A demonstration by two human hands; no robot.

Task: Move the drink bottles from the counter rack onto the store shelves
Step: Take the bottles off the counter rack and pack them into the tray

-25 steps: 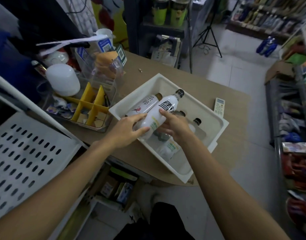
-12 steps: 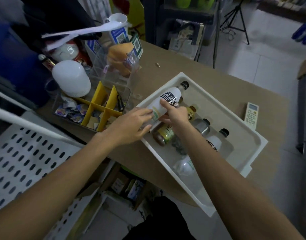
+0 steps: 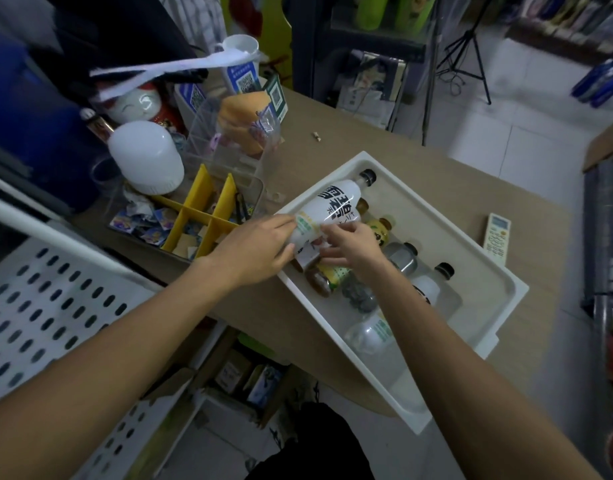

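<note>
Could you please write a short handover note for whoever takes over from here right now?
Left hand grips the base end of the lettered white bottle; right hand holds its middle.
It lies tilted over the white tray on the counter.
Done: nothing shelved that this view shows.
Left: shelve it, then the amber bottle, silver bottle, second white bottle and clear bottle lying in the tray.

The base of the white bottle (image 3: 333, 207) is hidden by the left hand (image 3: 253, 247); the amber bottle (image 3: 320, 284) is partly covered by the right hand (image 3: 352, 247); the far shelves (image 3: 558, 29) are blurred.
</note>
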